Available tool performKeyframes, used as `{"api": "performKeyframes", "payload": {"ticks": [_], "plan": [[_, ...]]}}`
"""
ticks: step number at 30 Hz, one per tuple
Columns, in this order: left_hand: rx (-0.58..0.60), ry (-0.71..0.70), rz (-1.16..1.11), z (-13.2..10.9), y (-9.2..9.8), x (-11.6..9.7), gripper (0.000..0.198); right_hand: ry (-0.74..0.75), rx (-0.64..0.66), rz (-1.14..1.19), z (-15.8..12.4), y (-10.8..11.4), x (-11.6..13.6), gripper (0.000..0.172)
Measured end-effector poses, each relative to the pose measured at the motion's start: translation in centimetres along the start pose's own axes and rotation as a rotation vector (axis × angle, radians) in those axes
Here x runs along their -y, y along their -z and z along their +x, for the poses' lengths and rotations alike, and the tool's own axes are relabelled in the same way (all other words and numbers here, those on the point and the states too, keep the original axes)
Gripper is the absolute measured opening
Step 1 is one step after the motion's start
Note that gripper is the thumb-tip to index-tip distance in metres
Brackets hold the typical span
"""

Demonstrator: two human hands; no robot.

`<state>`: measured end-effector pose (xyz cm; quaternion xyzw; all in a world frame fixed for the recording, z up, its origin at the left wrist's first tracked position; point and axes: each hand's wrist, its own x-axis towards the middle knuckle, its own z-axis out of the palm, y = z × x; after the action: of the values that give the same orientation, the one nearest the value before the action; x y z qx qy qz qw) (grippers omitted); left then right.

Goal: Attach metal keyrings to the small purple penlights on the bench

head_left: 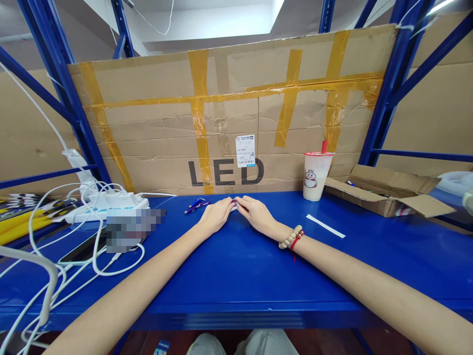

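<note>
My left hand (216, 216) and my right hand (257, 215) meet at the middle of the blue shelf top (236, 266). Both are closed, fingertips almost touching, around a small purple and white thing (234, 207) that my fingers mostly hide, so its kind cannot be made out. Just left of my left hand lie several slim blue and purple pieces (197, 205) that look like pens or pen parts. A narrow white strip (325, 226) lies flat to the right of my right hand. A beaded bracelet (290, 237) and a red cord circle my right wrist.
Behind stands a large taped cardboard sheet (162, 148) marked LED. A lidded drink cup (317, 177) with a red straw and an open cardboard box (384, 195) stand at right. White cables (99, 266), a power strip (111, 201) and a phone-like dark device (83, 249) crowd the left.
</note>
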<state>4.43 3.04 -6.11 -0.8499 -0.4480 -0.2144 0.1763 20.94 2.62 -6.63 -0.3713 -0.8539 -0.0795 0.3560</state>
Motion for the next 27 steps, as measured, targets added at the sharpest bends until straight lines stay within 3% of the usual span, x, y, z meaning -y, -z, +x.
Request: {"api": "performKeyframes", "payload": {"ticks": [16,27], "plan": [[0.052,0.053,0.041,-0.01,0.35,-0.28,0.031,-0.061,-0.087,0.064,0.06,-0.27,-0.29,0.029],[0.020,0.028,0.016,-0.23,0.60,-0.38,0.028,-0.052,-0.096,0.110,0.01,-0.36,-0.38,0.028]]}}
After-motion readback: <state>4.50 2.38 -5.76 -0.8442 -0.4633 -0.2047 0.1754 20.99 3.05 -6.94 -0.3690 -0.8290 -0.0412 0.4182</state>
